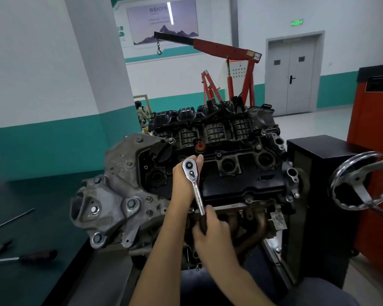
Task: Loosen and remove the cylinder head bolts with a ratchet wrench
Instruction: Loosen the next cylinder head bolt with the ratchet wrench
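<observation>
1. Workshop walls in white and teal stand behind a red engine hoist (226, 47) and a grey double door (293, 76).
2. An engine (230, 184) fills the centre, just right of a dark bench (42, 206) with a screwdriver (31, 257) lying on it.
3. The ratchet wrench (196, 191) is over the engine's black top cover, head far from the person, handle near.
4. The left hand (184, 182) has its fingers curled under the wrench head; whatever the head sits on is hidden.
5. The right hand (210, 233) grasps the black handle, fingers wrapped tight.
</observation>
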`<state>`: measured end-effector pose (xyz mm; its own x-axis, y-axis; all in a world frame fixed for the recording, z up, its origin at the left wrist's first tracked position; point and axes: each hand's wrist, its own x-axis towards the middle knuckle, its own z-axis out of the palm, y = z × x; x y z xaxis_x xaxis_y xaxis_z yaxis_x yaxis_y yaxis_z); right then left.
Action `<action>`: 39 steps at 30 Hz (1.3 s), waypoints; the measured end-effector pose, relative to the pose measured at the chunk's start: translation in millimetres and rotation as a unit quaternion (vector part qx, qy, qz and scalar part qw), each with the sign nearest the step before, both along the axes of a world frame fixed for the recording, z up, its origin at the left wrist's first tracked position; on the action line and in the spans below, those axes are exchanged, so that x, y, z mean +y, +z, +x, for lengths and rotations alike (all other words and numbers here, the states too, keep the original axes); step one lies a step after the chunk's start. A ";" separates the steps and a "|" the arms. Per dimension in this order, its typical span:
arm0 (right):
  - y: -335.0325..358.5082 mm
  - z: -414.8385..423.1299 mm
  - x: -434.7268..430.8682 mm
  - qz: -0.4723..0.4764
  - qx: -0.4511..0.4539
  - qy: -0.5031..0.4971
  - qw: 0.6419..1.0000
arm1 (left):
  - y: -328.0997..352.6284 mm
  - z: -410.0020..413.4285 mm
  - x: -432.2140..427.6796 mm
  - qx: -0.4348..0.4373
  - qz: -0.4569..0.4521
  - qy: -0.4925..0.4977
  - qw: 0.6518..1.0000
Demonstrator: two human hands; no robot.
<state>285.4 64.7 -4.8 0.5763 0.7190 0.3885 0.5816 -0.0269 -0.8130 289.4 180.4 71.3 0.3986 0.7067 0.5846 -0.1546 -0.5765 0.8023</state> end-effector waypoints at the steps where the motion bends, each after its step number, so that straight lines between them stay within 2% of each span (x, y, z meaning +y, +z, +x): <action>1: -0.6 -5.3 3.7 0.001 0.018 0.005 1.000 | -0.2 -1.5 -0.1 -0.002 0.003 -0.001 1.000; 4: 9.2 14.0 -6.8 -0.035 0.000 0.045 0.998 | 1.1 -3.9 2.2 0.018 0.009 -0.003 1.000; 7: 40.5 70.9 -32.1 -0.082 -0.139 0.094 0.982 | 4.8 -2.4 6.5 0.048 0.017 -0.023 0.998; 10: 92.5 123.6 -43.7 -0.157 -0.285 0.097 0.941 | 8.4 -0.5 6.8 0.056 0.016 -0.035 0.998; 13: 102.5 130.3 -38.3 -0.170 -0.349 0.077 0.918 | 3.8 -3.1 7.2 0.024 0.000 -0.036 0.999; 15: 75.0 109.7 -35.9 -0.133 -0.310 0.050 0.940 | -0.9 -4.4 6.5 0.000 -0.013 -0.023 1.000; 18: 26.6 49.1 -30.2 -0.034 -0.110 0.045 0.992 | -1.2 -2.5 3.7 -0.010 -0.017 0.003 1.000; 20: 9.5 12.1 -14.2 0.013 -0.024 0.018 0.999 | -0.7 -2.1 2.4 0.004 -0.001 0.022 1.000; 23: 0.8 -16.9 5.2 0.041 0.023 0.016 0.999 | -1.6 -5.9 2.2 0.003 0.014 0.023 1.000; 25: 4.5 -6.8 1.3 0.006 0.007 0.034 0.999 | -1.2 -7.7 5.7 0.016 0.006 0.013 1.000; 28: 26.0 50.9 -23.9 -0.077 -0.123 0.075 0.987 | 0.8 -5.8 11.5 0.050 0.011 -0.010 0.999; 31: 82.3 118.7 -42.6 -0.156 -0.284 0.081 0.943 | 3.5 -2.0 8.8 0.054 0.016 -0.036 0.998; 34: 106.7 137.7 -37.4 -0.176 -0.360 0.074 0.913 | 0.1 -3.5 7.1 0.020 0.004 -0.041 0.999; 36: 82.2 121.6 -35.3 -0.137 -0.317 0.049 0.937 | -4.8 -5.3 7.2 -0.004 -0.017 -0.056 0.998; 39: 24.7 63.7 -32.3 -0.034 -0.114 0.031 0.992 | -5.4 -2.0 4.9 -0.015 -0.040 -0.041 0.998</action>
